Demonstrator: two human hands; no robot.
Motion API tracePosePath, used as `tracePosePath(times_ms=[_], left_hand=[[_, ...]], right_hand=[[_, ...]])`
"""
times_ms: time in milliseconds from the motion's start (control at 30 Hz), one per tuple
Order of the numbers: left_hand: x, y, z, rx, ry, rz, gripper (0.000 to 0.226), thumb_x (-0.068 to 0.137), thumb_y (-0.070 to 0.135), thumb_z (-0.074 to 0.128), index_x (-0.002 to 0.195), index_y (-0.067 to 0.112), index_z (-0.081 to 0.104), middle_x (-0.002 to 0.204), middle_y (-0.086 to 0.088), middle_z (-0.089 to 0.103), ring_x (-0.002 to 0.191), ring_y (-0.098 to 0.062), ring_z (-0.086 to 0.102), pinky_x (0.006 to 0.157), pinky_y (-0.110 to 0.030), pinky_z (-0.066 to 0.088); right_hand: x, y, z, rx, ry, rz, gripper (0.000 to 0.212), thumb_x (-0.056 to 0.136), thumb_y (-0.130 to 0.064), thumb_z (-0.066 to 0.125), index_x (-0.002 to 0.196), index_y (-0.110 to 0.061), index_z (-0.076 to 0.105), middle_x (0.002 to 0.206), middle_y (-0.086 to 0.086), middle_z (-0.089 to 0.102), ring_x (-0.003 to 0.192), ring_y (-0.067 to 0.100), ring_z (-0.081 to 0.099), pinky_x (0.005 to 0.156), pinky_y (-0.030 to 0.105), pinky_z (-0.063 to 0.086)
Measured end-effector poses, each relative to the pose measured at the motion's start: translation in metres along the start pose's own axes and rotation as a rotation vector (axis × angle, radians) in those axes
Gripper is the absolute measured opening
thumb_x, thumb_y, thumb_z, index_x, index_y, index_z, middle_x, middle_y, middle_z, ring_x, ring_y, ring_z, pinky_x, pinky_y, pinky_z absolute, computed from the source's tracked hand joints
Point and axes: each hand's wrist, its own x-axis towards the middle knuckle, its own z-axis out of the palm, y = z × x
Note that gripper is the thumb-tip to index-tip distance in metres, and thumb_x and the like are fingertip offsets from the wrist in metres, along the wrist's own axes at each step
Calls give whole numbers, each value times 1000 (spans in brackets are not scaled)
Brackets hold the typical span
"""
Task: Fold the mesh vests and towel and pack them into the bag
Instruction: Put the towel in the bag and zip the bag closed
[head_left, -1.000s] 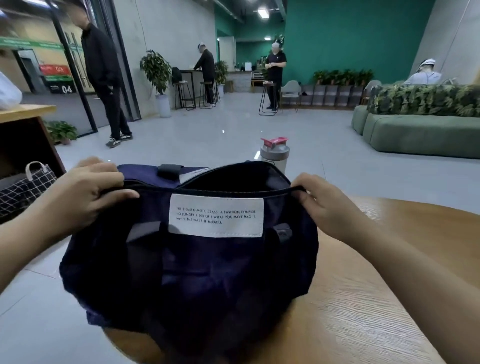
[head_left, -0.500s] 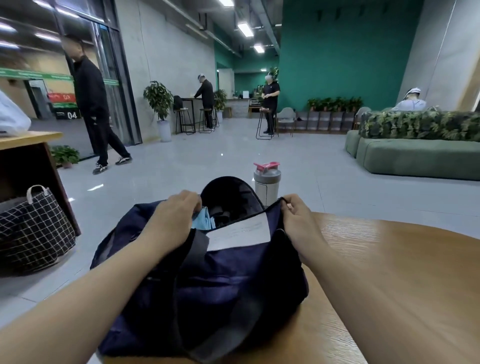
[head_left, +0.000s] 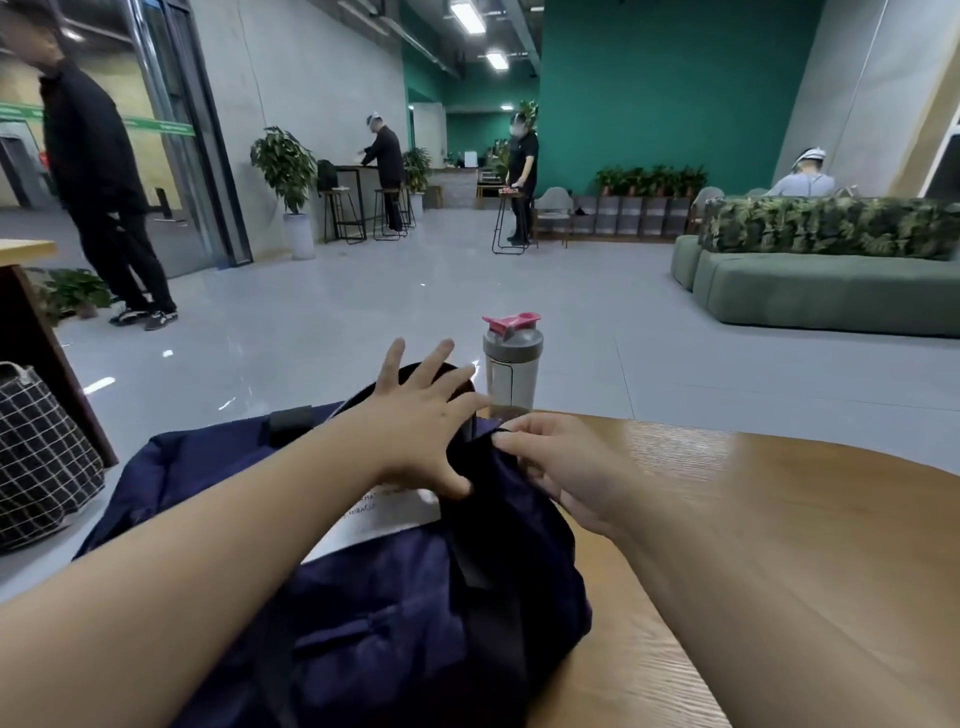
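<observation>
Looks like we're on packing: navy bag (head_left: 363, 613) sits on the table's (head_left: 779, 571) edge, left hand (head_left: 421, 431) spread over its mouth, right hand (head_left: 561, 467) pinching the rim. Next probably closing it up.

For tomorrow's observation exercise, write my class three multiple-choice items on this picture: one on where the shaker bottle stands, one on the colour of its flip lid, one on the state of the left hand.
1. Where does the shaker bottle stand?
A. inside the bag
B. on the far edge of the wooden table, beyond the bag
C. on the green sofa

2. What colour is the bottle's flip lid?
A. pink
B. yellow
C. blue

3. How is the left hand?
A. clenched in a fist
B. pinching the label
C. open, fingers spread over the bag

Answers: 1 B, the bottle stands upright on the table past the navy bag. 2 A, the cap on the grey top is pink. 3 C, the fingers are straight and fanned; only the right hand pinches the bag's edge.
</observation>
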Motion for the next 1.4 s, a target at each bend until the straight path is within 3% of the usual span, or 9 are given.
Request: tracePosePath(times_ms=[200,433,567,667,800,1000,1133,1267,1400], left_hand=[[17,-23,55,-99,-66,29,85,48,94,27,101,33,52,107,11,35,134,-14,14,107,-56,-16],[27,-27,95,-358,9,-34,73,53,84,22,107,43,50,104,19,41,108,-4,43,99,-33,19],[23,-32,103,-484,62,-9,71,56,89,27,119,60,42,100,27,36,103,4,40,102,-30,17],[25,-34,106,-505,87,5,72,48,101,7,107,73,37,103,29,35,102,5,37,98,-23,12],[25,-36,113,-552,84,-24,71,46,100,2,102,75,39,102,29,36,103,9,27,99,-20,10],[25,-36,117,-592,95,-26,74,49,100,5,107,74,42,102,29,38,107,17,17,99,-18,10],[24,-37,115,-573,105,-33,77,47,100,3,107,72,44,100,30,38,110,23,8,99,-10,8],[24,-36,115,-601,101,-35,71,48,100,6,103,73,43,100,30,40,107,20,16,97,-15,14],[24,-36,114,-580,57,-36,58,54,98,-1,94,79,36,104,35,37,101,-5,30,98,-23,15]], right_hand=[[31,0,-16,117,-123,131,15,94,-6,51,87,-2,64,84,9,66,80,25,70,65,26,58],[109,-15,-22,-420,370,-165,26,88,-10,55,112,-14,49,100,-3,51,90,15,51,65,21,40],[162,-23,-17,-775,399,-315,50,85,-18,63,128,-6,40,123,5,44,121,24,38,94,32,37],[199,-27,-23,-1079,376,-211,87,85,-37,64,147,-5,12,155,7,14,145,28,3,115,42,14],[232,-26,-38,-1164,281,-22,109,80,-53,66,151,-16,-8,160,-1,-8,145,27,-19,112,59,-4],[242,-21,-51,-1268,201,59,99,70,-54,75,148,-36,16,150,4,16,134,39,17,107,66,18],[246,-29,-57,-1446,153,144,92,66,-57,77,141,-27,32,151,11,16,141,42,4,108,68,11],[239,-41,-58,-1521,60,218,93,59,-53,84,129,-15,36,123,5,51,115,31,49,96,47,46],[212,-43,-65,-1540,50,174,91,63,-54,81,126,-13,31,94,3,53,94,26,56,83,36,49]])
